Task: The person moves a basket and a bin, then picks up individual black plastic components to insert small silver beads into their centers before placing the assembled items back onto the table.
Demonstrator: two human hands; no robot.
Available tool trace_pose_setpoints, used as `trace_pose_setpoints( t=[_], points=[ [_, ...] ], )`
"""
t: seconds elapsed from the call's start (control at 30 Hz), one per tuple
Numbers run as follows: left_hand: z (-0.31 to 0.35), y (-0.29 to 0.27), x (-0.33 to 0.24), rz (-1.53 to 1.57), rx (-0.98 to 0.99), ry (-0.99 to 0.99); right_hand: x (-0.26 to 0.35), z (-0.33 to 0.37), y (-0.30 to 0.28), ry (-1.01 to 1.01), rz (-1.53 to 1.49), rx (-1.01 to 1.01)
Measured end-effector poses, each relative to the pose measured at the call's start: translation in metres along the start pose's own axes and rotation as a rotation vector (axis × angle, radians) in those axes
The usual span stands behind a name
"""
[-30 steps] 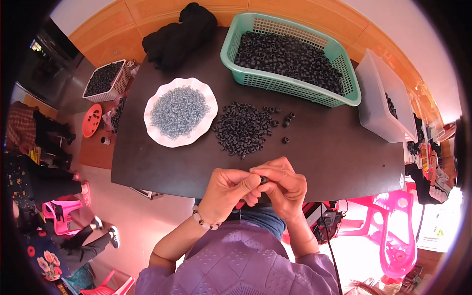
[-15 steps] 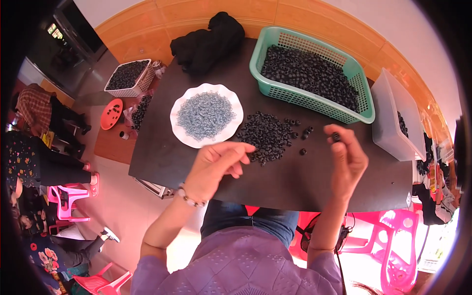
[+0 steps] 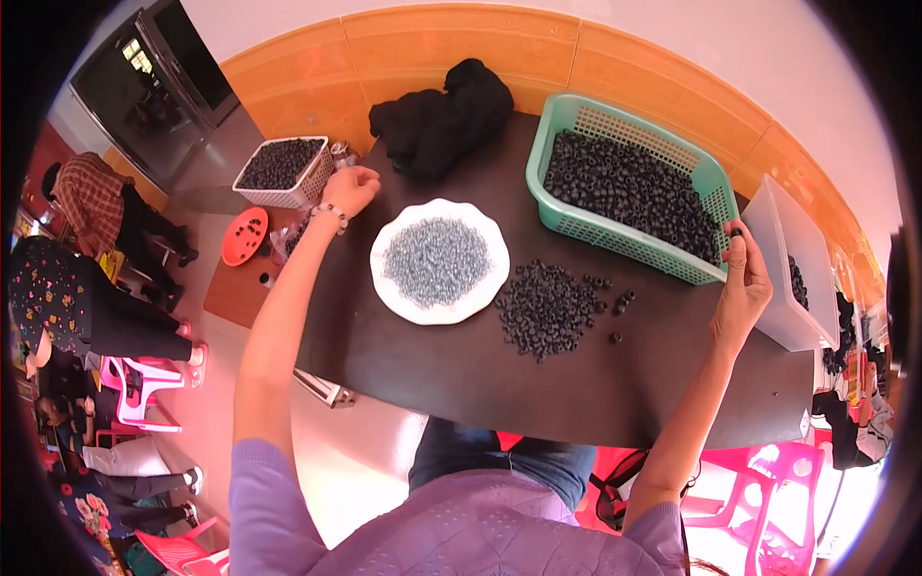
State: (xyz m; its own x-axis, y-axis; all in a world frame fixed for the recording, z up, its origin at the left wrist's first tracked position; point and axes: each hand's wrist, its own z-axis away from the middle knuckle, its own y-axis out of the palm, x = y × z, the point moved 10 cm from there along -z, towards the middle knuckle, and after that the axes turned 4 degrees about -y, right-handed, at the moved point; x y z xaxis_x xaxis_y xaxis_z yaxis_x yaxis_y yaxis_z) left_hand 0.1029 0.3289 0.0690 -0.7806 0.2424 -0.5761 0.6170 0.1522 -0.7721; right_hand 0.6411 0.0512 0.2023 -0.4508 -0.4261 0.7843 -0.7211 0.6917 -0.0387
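Note:
My right hand (image 3: 744, 283) pinches a small black ring-shaped part (image 3: 737, 231) between thumb and fingers, beside the near right corner of the green basket (image 3: 629, 252). Black parts of this kind (image 3: 634, 182) fill the basket. Toward the far left table edge, my left hand (image 3: 351, 190) is closed with its fingers bent; whatever it might hold is hidden. A small jar (image 3: 343, 154) is just beyond it. Between my arms lie a scalloped white plate (image 3: 384, 296) of tiny clear bluish beads (image 3: 437, 261) and a loose pile of black parts (image 3: 547, 310).
A black cloth (image 3: 442, 120) lies at the back of the dark table (image 3: 432, 374). A clear plastic bin (image 3: 788, 259) stands right of the basket. Off to the left are a white basket (image 3: 312, 187), an orange-red dish (image 3: 245, 237) and people near pink stools (image 3: 139, 389).
My left hand has moved from the black pile out to the far left, past the plate. The right hand has gone right to the basket's corner, still pinching the black part. The view has shifted.

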Motion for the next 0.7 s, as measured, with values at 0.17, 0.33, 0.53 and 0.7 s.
trace_pose_setpoints(
  t=[0.17,0.33,0.53,0.7],
  points=[
    [-0.058,0.03,-0.057,-0.256,-0.021,0.097,-0.027,-0.01,-0.01,0.064,0.205,-0.002],
    [-0.102,0.035,-0.115,-0.014,-0.089,0.161,-0.044,-0.004,-0.013,0.114,0.239,-0.021],
    [-0.136,0.109,-0.101,0.435,0.488,0.017,-0.045,0.006,-0.002,0.129,0.283,0.037],
    [-0.094,0.093,-0.104,0.046,0.263,0.193,-0.041,0.007,0.0,0.13,0.339,0.071]
  ],
)
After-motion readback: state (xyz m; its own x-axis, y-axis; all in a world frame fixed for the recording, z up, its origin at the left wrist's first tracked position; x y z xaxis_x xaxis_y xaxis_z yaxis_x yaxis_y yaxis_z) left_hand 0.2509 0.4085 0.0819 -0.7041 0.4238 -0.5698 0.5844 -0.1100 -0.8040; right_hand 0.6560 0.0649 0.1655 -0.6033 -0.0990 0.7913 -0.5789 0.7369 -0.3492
